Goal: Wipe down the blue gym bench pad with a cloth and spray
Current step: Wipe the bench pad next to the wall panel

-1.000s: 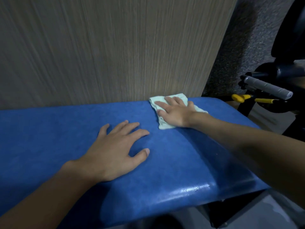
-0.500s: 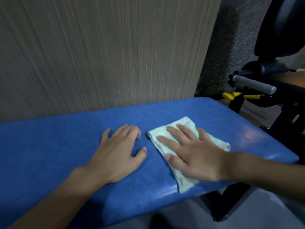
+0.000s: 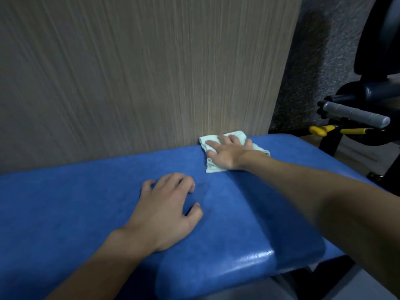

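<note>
**Two hands on a blue bench pad, one pressing a cloth**

Two bare hands rest on the blue gym bench pad, which runs across the lower part of the view against a wood-grain wall panel; the right hand reaches to the pad's far edge, where it meets the panel, and lies flat with fingers spread on a pale green cloth, pressing it to the vinyl rather than gripping it; the cloth is crumpled, its edges showing beyond the fingertips and below the palm. The left hand sits nearer the camera at mid-pad, palm down, fingers loosely curled with the tips touching the surface and the thumb out to the side, holding nothing; the two hands are well apart. A glossy patch catches light on the pad's rounded near edge. To the right, beyond the pad's end, stands dark gym equipment with a grey taped handle and a yellow-tipped pin; behind it is a speckled dark wall.
</note>
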Action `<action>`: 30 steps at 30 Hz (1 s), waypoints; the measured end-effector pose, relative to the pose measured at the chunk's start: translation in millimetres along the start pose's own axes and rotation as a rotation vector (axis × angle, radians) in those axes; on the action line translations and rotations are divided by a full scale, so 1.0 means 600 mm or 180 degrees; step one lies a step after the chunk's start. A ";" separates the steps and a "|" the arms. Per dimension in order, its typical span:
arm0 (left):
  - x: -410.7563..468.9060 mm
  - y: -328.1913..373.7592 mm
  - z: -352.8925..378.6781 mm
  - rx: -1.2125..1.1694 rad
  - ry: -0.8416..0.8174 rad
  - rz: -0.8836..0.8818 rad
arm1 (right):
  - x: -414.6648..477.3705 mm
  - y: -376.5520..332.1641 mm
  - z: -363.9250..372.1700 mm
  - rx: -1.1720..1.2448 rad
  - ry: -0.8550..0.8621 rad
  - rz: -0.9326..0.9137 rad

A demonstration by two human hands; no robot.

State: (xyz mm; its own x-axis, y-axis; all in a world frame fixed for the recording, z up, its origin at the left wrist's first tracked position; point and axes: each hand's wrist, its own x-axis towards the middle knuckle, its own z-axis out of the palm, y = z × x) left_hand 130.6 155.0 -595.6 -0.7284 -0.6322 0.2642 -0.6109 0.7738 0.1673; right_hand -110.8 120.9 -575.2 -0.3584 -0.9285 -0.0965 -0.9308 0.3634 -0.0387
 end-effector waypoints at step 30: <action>-0.029 -0.038 -0.021 0.0463 -0.0464 -0.0356 | 0.020 -0.051 0.006 -0.0055 0.0051 -0.0160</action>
State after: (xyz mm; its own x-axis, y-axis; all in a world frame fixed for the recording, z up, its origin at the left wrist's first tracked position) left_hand 160.8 148.9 -591.9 -0.6843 -0.7209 0.1100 -0.7209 0.6915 0.0462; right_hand -86.3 99.1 -578.9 -0.3122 -0.9467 -0.0790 -0.9487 0.3151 -0.0260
